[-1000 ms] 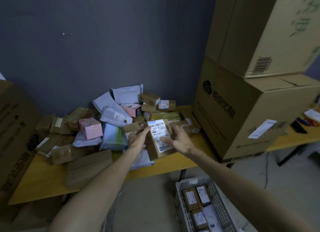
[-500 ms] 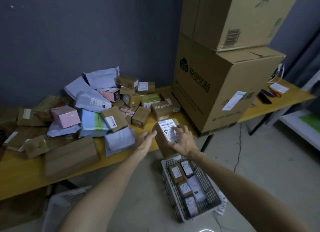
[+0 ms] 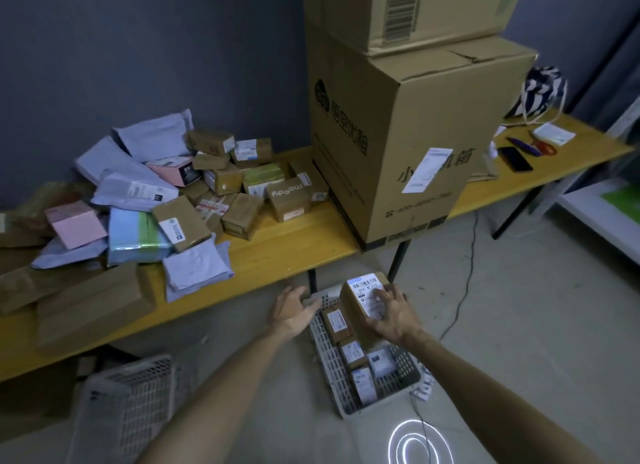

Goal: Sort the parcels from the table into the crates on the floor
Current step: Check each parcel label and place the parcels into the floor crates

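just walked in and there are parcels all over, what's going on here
A person is sorting parcels. Their right hand grips a brown labelled box above the white crate on the floor, which holds several smaller boxes. The left hand is open beside it, holding nothing. A heap of parcels lies on the yellow table, and a second crate stands at lower left.

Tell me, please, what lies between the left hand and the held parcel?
Head view: only the rim of the white crate lies between left hand and parcel.
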